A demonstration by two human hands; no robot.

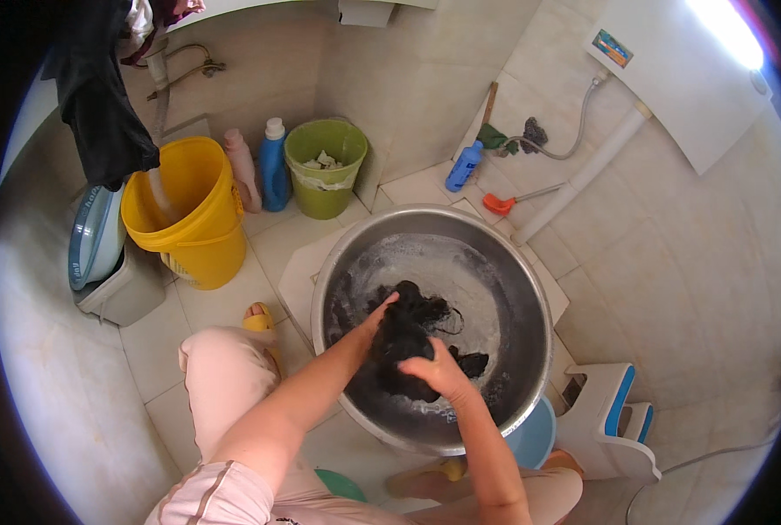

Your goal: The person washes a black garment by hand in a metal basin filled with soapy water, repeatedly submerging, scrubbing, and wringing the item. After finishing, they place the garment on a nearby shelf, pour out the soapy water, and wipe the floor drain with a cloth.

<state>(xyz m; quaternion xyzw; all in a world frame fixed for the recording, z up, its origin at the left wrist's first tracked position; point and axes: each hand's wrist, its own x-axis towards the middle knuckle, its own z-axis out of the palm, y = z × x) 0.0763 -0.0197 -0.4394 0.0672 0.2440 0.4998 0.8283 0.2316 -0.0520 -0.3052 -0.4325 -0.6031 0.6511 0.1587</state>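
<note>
A wide stainless steel basin [541, 295] sits on the floor before me, with greyish sudsy water in its bottom. In it lies a bunched, wet black garment [397, 364], dark and slightly blurred. My left hand [380, 315] grips the garment's upper left side, its fingers mostly hidden by the cloth. With thumb and fingers spread around the bundle, my right hand [437, 374] holds the garment's lower right side. Thin black straps loop out on the right, and a smaller piece of black cloth [474, 364] rests in the water beyond my right hand.
Left of the basin stand a yellow bucket [223, 249] with a hose in it, a blue bottle [274, 170] and a green bin [324, 197]. A step stool [600, 420] and a light-blue basin [534, 433] are at the right. Dark cloth [105, 111] hangs above the bucket.
</note>
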